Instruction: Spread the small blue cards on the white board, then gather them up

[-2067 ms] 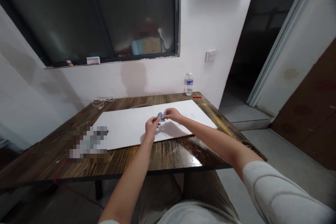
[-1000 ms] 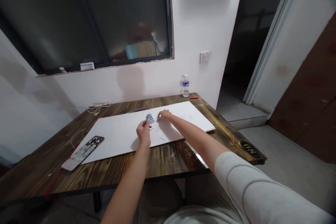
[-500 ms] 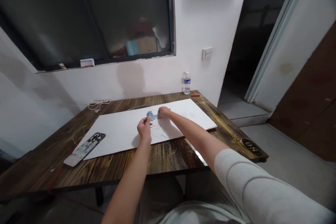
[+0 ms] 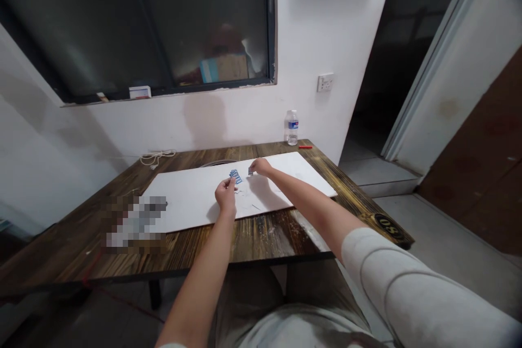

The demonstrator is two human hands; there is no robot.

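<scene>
The left hand and the right hand were working near the middle of the frame, apart but close, with only a narrow gap between them. Both were held just above a white board. The left hand's thumb and fingers were pinched together on a small blue-and-white piece, which stuck out just past the fingertips at a slant. It may have been a cut strip or a small stack, but it was too small to tell. The right hand, reaching across from the lower right in a pale sleeve, was pinched on a smaller blue bit, which lay just beside the first piece. Both pieces were over the middle of the board, and neither visibly rested on it.

The board lay on a dark wooden table. A few thin dark marks showed on the board below the right hand. A plastic water bottle and a small red stick sat at the far right corner of the table, well beyond the hands. A coiled white cable lay at the far left edge, and a blurred patch hid whatever lay at the board's near left corner.
</scene>
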